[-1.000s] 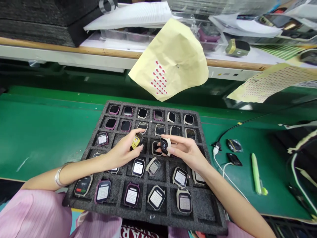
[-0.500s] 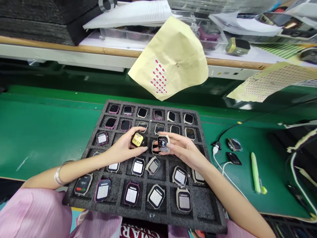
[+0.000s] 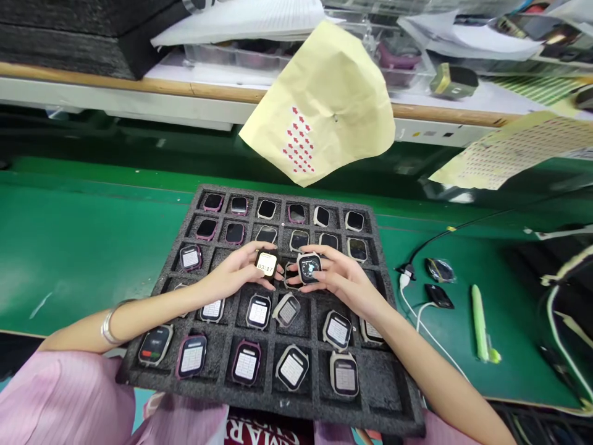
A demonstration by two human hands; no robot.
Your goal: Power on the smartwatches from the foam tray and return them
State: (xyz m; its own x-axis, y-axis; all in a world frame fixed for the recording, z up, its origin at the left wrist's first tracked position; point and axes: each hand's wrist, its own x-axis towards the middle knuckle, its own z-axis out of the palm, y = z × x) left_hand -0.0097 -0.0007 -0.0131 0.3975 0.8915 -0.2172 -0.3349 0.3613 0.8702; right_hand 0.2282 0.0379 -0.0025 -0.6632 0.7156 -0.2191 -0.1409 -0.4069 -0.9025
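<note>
My left hand (image 3: 241, 267) is closed around a dark smartwatch (image 3: 267, 264) without a strap, its lit screen reading 03:17. In my right hand (image 3: 337, 272) is a light-framed smartwatch (image 3: 308, 269) with a dark, lit screen; a fingertip lies on its lower edge. Both watches are held side by side over a black foam tray (image 3: 393, 408) with square compartments. Several watch bodies lie in the tray. Those at the back have dark screens, while a purple one (image 3: 246, 363) and a silver one (image 3: 292, 367) in front show white grids. My hands hide some middle compartments.
A yellow sticker sheet (image 3: 343, 93) with red arrows hangs from the shelf edge (image 3: 222, 93) beyond the tray. Right of the tray, white cables (image 3: 419, 318), a small black device (image 3: 439, 296) and a green pen-like tool (image 3: 479, 321) lie on the green table (image 3: 69, 247).
My left hand has turned its watch more face-up and moved it slightly right, and its screen went from yellow to whitish. The watch in my right hand has tilted and shows a different dark screen.
</note>
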